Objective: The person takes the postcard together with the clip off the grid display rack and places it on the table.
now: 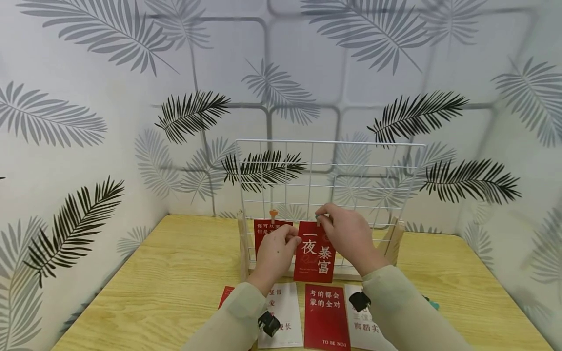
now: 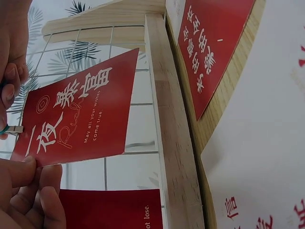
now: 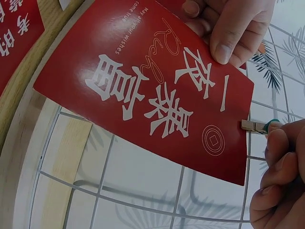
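A red card with white characters (image 1: 314,253) hangs in front of a white wire grid (image 1: 364,178). My left hand (image 1: 276,251) pinches its left edge between thumb and fingers, as the left wrist view also shows. At the card's top edge, my right hand (image 1: 349,231) pinches a small wooden clothespin (image 3: 255,126) with a teal end. The clothespin's tip sits on the card's edge, against the grid. Left of this card, a second red card (image 1: 262,236) hangs from the grid under a clothespin with an orange top (image 1: 273,214), partly hidden by my left hand.
On the wooden table (image 1: 184,263) in front lie a red card (image 1: 327,319), a white card (image 1: 287,336) and another white card (image 1: 366,329), partly covered by my forearms. A wooden base (image 2: 174,124) carries the grid. Something teal (image 1: 433,305) lies beside my right sleeve.
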Available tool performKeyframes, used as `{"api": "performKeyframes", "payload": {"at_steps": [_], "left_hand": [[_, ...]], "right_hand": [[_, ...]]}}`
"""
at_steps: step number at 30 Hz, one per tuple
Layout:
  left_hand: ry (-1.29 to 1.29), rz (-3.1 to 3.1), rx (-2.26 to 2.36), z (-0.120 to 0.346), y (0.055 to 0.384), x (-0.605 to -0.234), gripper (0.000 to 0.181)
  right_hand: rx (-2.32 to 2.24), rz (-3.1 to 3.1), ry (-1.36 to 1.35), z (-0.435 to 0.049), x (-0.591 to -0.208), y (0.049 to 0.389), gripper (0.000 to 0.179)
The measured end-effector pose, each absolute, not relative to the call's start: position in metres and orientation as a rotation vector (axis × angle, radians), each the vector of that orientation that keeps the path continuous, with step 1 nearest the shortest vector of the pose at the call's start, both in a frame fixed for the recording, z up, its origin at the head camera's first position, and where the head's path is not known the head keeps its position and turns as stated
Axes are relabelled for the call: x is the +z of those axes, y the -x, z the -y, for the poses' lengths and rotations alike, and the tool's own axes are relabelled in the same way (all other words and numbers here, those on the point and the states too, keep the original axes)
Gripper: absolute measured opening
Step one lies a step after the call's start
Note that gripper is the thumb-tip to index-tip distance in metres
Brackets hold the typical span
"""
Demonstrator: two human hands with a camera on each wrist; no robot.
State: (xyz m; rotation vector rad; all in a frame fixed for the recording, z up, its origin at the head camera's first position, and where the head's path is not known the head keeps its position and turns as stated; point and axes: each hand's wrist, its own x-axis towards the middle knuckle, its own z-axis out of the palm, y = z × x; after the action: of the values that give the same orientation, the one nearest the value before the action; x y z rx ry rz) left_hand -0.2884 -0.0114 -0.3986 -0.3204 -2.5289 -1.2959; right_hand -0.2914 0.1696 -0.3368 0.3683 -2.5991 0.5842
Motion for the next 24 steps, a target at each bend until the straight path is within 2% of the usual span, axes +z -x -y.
{"api": "performKeyframes", "payload": {"at_steps": [24], "left_hand": [[0.300,2.572,-1.322,0.0131,0.2855,-0.3960,0.008]], "right_hand": [[0.619,2.510,-0.443,-0.1749,-0.3424,0.2876,0.004]]}}
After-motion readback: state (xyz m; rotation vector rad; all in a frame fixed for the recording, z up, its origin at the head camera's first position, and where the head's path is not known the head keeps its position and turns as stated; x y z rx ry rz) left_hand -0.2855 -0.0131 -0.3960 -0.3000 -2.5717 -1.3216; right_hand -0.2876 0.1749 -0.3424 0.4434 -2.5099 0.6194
